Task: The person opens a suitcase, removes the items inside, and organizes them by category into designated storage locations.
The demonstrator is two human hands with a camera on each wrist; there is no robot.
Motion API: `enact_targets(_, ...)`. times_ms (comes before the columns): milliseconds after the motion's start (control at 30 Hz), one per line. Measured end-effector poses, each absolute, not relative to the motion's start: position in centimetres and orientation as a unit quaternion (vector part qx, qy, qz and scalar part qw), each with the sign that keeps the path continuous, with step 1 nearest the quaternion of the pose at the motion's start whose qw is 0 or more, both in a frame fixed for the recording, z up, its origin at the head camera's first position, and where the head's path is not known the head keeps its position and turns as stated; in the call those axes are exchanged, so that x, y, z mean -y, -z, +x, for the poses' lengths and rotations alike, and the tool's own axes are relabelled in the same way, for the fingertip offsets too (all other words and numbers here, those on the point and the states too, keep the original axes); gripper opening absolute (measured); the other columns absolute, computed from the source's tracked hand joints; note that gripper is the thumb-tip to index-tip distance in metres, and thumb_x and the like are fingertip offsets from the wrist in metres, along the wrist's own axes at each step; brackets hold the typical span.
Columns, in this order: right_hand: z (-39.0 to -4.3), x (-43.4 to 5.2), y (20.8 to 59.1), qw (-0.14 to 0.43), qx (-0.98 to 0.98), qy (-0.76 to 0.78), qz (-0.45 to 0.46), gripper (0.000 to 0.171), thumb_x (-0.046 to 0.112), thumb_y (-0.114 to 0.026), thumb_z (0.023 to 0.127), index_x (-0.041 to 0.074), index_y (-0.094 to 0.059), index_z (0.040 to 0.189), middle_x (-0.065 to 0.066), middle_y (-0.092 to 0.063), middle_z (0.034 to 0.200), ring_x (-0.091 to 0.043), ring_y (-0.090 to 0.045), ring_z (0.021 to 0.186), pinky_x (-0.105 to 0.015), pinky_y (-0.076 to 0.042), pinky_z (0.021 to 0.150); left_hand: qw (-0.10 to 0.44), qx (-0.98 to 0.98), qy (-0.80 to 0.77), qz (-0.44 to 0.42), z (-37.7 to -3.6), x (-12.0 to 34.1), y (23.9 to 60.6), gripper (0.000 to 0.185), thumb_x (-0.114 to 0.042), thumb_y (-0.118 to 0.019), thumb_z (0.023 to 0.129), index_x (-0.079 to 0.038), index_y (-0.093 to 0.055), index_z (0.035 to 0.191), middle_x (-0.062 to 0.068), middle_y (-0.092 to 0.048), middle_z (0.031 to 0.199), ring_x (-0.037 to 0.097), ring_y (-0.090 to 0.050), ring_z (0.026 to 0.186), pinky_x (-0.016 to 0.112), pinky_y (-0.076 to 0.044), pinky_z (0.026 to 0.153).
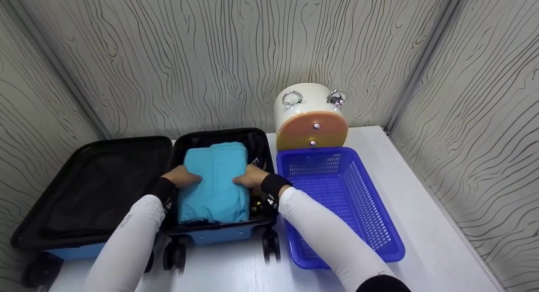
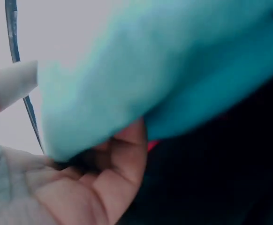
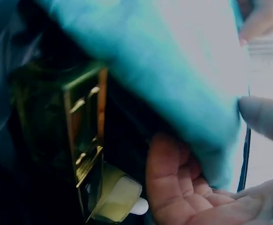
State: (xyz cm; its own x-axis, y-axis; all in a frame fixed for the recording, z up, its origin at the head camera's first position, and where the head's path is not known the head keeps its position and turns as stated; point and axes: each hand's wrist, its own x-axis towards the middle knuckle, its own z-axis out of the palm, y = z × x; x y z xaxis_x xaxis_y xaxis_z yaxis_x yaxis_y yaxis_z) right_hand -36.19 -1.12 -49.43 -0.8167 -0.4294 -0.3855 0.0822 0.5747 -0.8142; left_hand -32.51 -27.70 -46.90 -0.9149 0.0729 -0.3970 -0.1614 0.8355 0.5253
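A folded turquoise cloth (image 1: pixel 214 182), perhaps a garment, lies in the right half of an open suitcase (image 1: pixel 223 235). My left hand (image 1: pixel 182 176) grips its left edge, thumb on top; in the left wrist view the curled fingers (image 2: pixel 122 157) go under the fabric. On the opposite edge my right hand (image 1: pixel 252 177) holds the cloth the same way, its fingers (image 3: pixel 167 176) beneath and thumb above. Beside it, the right wrist view shows a dark greenish block-shaped object (image 3: pixel 42 117) with gold trim and a small yellowish item (image 3: pixel 115 199) with a white tip.
The suitcase's other black half (image 1: pixel 97 191) lies open on the left. To the right stands a blue perforated basket (image 1: pixel 396 250) on the white table (image 1: pixel 421 224). Behind the basket is a white rounded container (image 1: pixel 307 94) with an orange and yellow front and metal rings on top.
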Motion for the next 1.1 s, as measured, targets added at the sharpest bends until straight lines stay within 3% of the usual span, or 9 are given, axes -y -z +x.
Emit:
enact_targets(200, -36.2, 1.3, 49.2, 0.244, -0.854, 0.442, -0.129, 0.061, 0.021, -0.062, 0.108, -0.017, -0.042, 0.153, -0.032, -0.052, 0.154, -0.040, -0.061, 0.134, -0.047, -0.054, 0.111, 0.204, -0.921, -0.332, -0.020, -32.8, 27.5, 46.5, 0.086, -0.018, -0.056, 0.100, 0.029, -0.012, 0.157, 0.047, -0.021, 0.167, 0.051, -0.045, 0.142, 0.054, -0.045, 0.120)
enact_targets(267, -36.3, 1.1, 48.9, 0.230, -0.852, 0.454, -0.124, 0.064, 0.020, -0.063, 0.107, -0.018, -0.039, 0.154, -0.033, -0.049, 0.157, -0.040, -0.059, 0.136, -0.046, -0.052, 0.113, 0.195, -0.916, -0.350, -0.019, -32.9, 27.4, 46.3, 0.082, -0.012, -0.055, 0.097, 0.029, -0.015, 0.156, 0.047, -0.031, 0.160, 0.043, -0.055, 0.116, 0.046, -0.053, 0.101)
enact_targets(400, -36.7, 0.4, 47.9, 0.231, -0.828, 0.499, -0.106, 0.073, 0.017, -0.063, 0.108, -0.017, -0.027, 0.162, -0.033, -0.039, 0.165, -0.039, -0.054, 0.141, -0.044, -0.050, 0.115, 0.177, -0.905, -0.385, -0.019, -33.1, 27.0, 45.9, 0.066, -0.004, -0.054, 0.096, 0.025, -0.030, 0.150, 0.031, -0.047, 0.127, 0.025, -0.045, 0.083, 0.034, -0.044, 0.074)
enact_targets(467, -36.9, -0.1, 47.3, 0.236, -0.816, 0.518, -0.101, 0.075, 0.016, -0.062, 0.109, -0.015, -0.022, 0.164, -0.032, -0.037, 0.166, -0.037, -0.056, 0.138, -0.043, -0.051, 0.111, 0.172, -0.898, -0.404, -0.023, -33.1, 26.6, 45.5, 0.064, -0.003, -0.054, 0.099, 0.024, -0.028, 0.151, 0.027, -0.046, 0.126, 0.026, -0.047, 0.087, 0.035, -0.047, 0.080)
enact_targets(567, -37.2, -0.7, 46.4, 0.239, -0.802, 0.539, -0.098, 0.072, 0.013, -0.060, 0.110, -0.014, -0.022, 0.165, -0.031, -0.040, 0.163, -0.036, -0.060, 0.132, -0.042, -0.054, 0.107, 0.164, -0.889, -0.425, -0.035, -33.1, 25.9, 44.6, 0.072, -0.003, -0.052, 0.102, 0.023, -0.017, 0.160, 0.036, -0.040, 0.152, 0.039, -0.051, 0.119, 0.046, -0.048, 0.108)
enact_targets(700, -37.8, -1.8, 45.2, 0.231, -0.794, 0.554, -0.095, 0.073, 0.013, -0.060, 0.111, -0.013, -0.021, 0.166, -0.031, -0.036, 0.167, -0.038, -0.053, 0.143, -0.045, -0.050, 0.117, 0.151, -0.874, -0.459, -0.048, -33.4, 24.9, 42.9, 0.082, -0.004, -0.052, 0.105, 0.019, -0.001, 0.165, 0.037, -0.010, 0.175, 0.050, -0.025, 0.159, 0.057, -0.026, 0.132)
enact_targets(800, -38.2, -2.7, 44.5, 0.232, -0.784, 0.569, -0.089, 0.070, 0.013, -0.060, 0.111, -0.013, -0.024, 0.165, -0.031, -0.038, 0.167, -0.040, -0.050, 0.149, -0.048, -0.047, 0.122, 0.131, -0.864, -0.485, -0.044, -33.6, 24.1, 41.7, 0.081, -0.004, -0.053, 0.106, 0.017, -0.003, 0.166, 0.036, -0.010, 0.176, 0.050, -0.018, 0.164, 0.058, -0.023, 0.134)
enact_targets(967, -38.4, -3.9, 44.0, 0.254, -0.747, 0.610, -0.072, 0.060, 0.013, -0.057, 0.112, -0.013, -0.034, 0.160, -0.030, -0.051, 0.159, -0.041, -0.057, 0.144, -0.051, -0.049, 0.120, 0.087, -0.845, -0.526, -0.040, -33.5, 22.5, 39.5, 0.070, -0.006, -0.055, 0.108, 0.014, -0.020, 0.166, 0.033, -0.028, 0.172, 0.047, -0.032, 0.159, 0.056, -0.030, 0.132)
enact_targets(1100, -38.1, -4.6, 44.2, 0.275, -0.712, 0.643, -0.062, 0.059, 0.019, -0.055, 0.114, -0.010, -0.034, 0.161, -0.028, -0.051, 0.159, -0.040, -0.056, 0.145, -0.053, -0.047, 0.121, 0.052, -0.827, -0.557, -0.057, -33.0, 20.7, 37.4, 0.070, -0.009, -0.054, 0.109, 0.008, -0.019, 0.168, 0.031, -0.029, 0.172, 0.045, -0.036, 0.158, 0.055, -0.035, 0.130)
